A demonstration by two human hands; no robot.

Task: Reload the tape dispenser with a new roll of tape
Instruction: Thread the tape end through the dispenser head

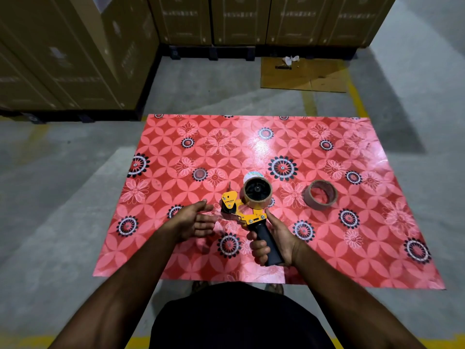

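Hands first, since they're closest to us. Our right hand is wrapped around the black grip of the yellow metal tape dispenser, thumb up along the frame, which keeps the whole tool steady and tilted so the roll side faces up at us. Makes sense, you want the hub where you can see it while you thread.

Our left hand is loose and spread, holding nothing, palm turned in toward the dispenser's front end just beside the black roller. We'd guess it's there to catch the tape's free end and pull it through under the yellow guard plate, though we can't make out a loose end from here.

On the dispenser's hub there's already a clear-brownish roll of packing tape, so the seating looks done and threading is probably what's left.

Just past it, something pale and round peeks out from behind, too hidden to name. Off to the right, well apart, a thin brown cardboard-looking tape ring lies on the shiny red floral table cover, likely the spent core parked out of the way.

Farther back: grey concrete floor, a flat cardboard sheet, and stacked brown cartons.
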